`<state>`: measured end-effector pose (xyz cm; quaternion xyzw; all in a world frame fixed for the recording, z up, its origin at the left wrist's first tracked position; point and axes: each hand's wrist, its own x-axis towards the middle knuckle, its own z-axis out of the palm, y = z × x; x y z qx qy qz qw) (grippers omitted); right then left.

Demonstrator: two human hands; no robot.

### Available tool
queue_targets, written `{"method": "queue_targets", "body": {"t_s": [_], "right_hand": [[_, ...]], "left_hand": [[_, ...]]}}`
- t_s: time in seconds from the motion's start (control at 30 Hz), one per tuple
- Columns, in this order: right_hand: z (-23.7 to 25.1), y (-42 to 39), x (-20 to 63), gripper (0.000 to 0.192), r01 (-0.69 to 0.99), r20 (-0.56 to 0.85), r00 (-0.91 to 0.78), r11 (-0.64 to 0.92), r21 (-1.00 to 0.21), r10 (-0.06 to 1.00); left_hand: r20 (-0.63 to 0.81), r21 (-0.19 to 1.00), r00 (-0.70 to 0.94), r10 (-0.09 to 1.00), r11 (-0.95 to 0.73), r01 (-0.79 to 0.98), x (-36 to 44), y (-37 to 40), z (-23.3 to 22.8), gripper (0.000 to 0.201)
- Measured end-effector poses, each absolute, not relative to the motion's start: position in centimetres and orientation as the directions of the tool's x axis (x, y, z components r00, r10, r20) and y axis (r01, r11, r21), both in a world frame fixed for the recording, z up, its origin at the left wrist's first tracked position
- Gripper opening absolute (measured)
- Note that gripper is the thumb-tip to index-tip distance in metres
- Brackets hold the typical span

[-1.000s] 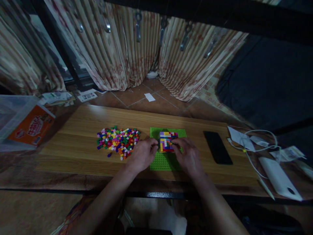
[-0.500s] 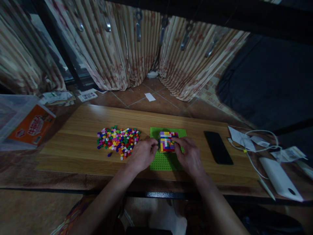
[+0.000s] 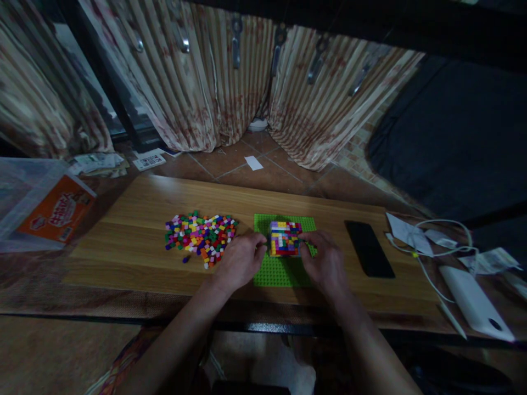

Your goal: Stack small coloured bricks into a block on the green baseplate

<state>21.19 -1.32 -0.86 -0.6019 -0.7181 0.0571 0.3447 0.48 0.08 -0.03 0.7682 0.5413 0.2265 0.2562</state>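
A block of many-coloured toy bricks sits on a green studded baseplate. At the block's left side is my left hand, thumb and forefinger pinched together; anything between them is too small to make out. My right hand has its thumb and forefinger closed against the block's right edge. To the left of my left hand lies a loose pile of small coloured bricks. A single dark brick rests a little apart from the pile.
The wooden board carries everything. A black phone lies on its right. Beyond are a white power bank, a white cable and papers. A clear plastic box with an orange label stands at the far left.
My right hand has drawn back to the right, from over the top of the block to its right edge. My left hand has stayed almost still.
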Motion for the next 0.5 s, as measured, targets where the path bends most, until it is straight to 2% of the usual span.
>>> {"method": "queue_targets", "body": {"t_s": [0.17,0.5], "right_hand": [[-0.74,-1.48,21.0,0.028,0.767,0.43,-0.044,0.306,-0.564,0.902],[-0.24,-1.6,20.6,0.019,0.748,0.439,-0.007,0.296,-0.594,0.898]], "left_hand": [[0.062,0.63,0.31,0.949,-0.278,0.725,0.44,0.09,0.03,0.017],[0.064,0.613,0.313,0.948,-0.285,0.737,0.44,0.01,0.18,0.018]]}}
